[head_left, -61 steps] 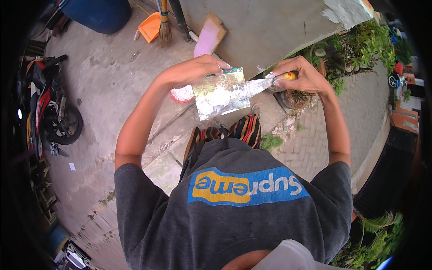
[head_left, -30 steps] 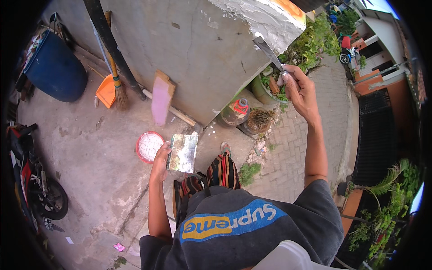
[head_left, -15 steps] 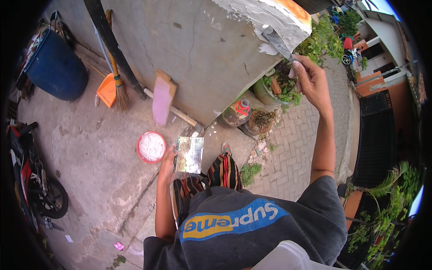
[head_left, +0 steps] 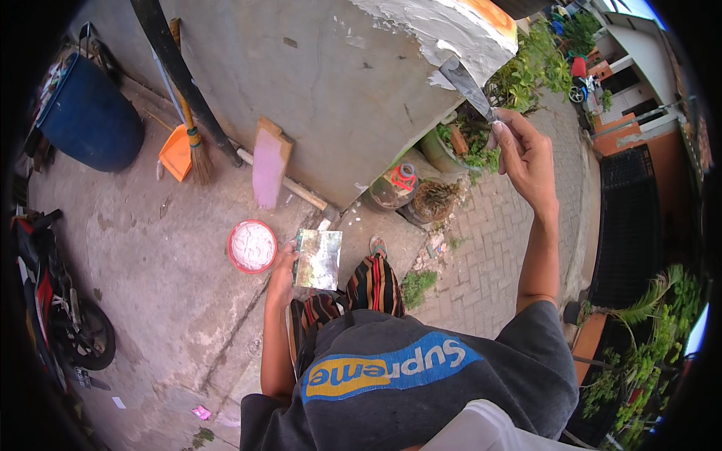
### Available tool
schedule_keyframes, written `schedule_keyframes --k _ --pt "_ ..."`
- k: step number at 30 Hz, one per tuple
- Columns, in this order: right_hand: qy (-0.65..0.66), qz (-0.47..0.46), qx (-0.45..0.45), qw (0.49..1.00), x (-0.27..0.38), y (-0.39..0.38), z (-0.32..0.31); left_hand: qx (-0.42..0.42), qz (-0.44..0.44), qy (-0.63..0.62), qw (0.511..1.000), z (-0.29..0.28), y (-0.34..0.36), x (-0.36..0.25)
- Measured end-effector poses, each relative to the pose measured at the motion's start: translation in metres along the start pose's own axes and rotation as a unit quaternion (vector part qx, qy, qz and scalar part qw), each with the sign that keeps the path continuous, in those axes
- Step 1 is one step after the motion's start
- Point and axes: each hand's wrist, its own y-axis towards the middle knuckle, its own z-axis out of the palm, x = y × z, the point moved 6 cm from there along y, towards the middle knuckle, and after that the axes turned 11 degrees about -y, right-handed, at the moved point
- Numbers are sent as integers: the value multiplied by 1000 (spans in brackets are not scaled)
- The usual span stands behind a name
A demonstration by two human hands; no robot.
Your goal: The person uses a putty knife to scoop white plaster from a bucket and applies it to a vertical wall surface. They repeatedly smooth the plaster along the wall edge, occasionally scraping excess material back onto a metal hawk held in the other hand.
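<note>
My right hand [head_left: 525, 154], raised at the wall's end, pinches the handle of a putty knife [head_left: 466, 81]. Its grey blade points up and left, over the lower edge of the white putty coat [head_left: 410, 26] on the grey wall [head_left: 331, 98]; whether it touches, I cannot tell. Low in front of my body, my left hand [head_left: 282, 272] grips a flat, shiny rectangular metal plate [head_left: 318, 259] by its left edge. Pale smears show on the plate. Just left of that hand, a round red tub [head_left: 232, 259] of whitish putty [head_left: 253, 246] stands on the floor.
A pink-coated board [head_left: 268, 165] leans on the wall. Broom [head_left: 198, 154], orange dustpan [head_left: 176, 152], black pole [head_left: 180, 75] and blue bin [head_left: 94, 113] are left. A motorcycle [head_left: 64, 301] stands far left. Potted plants [head_left: 430, 201] and a large jar [head_left: 391, 188] sit below the wall corner.
The putty knife and my right hand have shifted slightly down and to the right, away from the wall's putty edge. My left hand with the metal plate has hardly moved.
</note>
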Motion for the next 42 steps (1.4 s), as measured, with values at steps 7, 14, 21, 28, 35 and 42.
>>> schedule_keyframes --k 7,14,21,28,35,42 --pt "-20 -17 -23 999 11 23 11 -27 10 17 999 4 -3 -3" --pt "36 38 -11 999 -8 22 -5 -27 -15 -16 999 2 -10 -3" --pt "71 30 6 997 -31 2 -26 -33 3 -1 999 1 -9 -2" --pt "56 -6 12 998 -12 3 -10 0 -10 6 1000 5 1 4" --pt "-6 5 -7 1000 10 34 7 -22 18 19 999 -3 5 10" --pt "10 -13 -46 999 -7 36 4 -61 -13 -7 998 6 -11 0"
